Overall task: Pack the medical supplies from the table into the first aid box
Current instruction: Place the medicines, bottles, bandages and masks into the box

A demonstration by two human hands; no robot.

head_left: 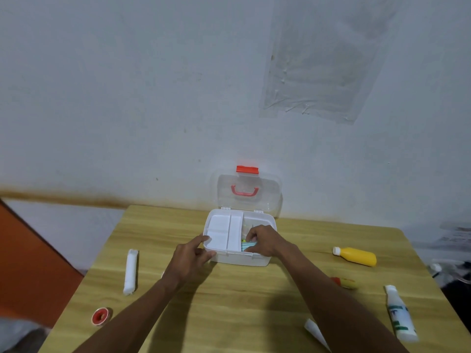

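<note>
First aid box [237, 258]: open at the middle of the worktop [229, 301], clear lid [248, 197] standing up at its far side against the wall, red latch on top.
Inner tray [223, 231]: white, filling the box's left half and looking empty; the right half is the open well.
Item going in: something light blue-green [247, 247], sitting in the well at the box's near right side, right under the fingers; what it is, too small to tell.
Right hand [262, 242]: over the box's right half, palm down, fingers curled together on the blue-green item, pressing or tucking it in, I'd say.
Left hand [192, 259]: at the box's near left corner, index finger resting on the rim, thumb against the front wall; fingers loosely apart, holding nothing, steadying the box.
Left of the box: white gauze roll [130, 271], long axis running toward the box's far side, nearer the left hand; red tape roll [100, 315] further toward the person.
Right of the box: yellow bottle [355, 256] lying on its side, cap pointing at the box, an easy reach for the right hand; a small red-and-yellow item [344, 282]; white bottle [400, 313] and white tube [316, 332], well apart from the box.
Progress: early, most supplies not yet packed.
</note>
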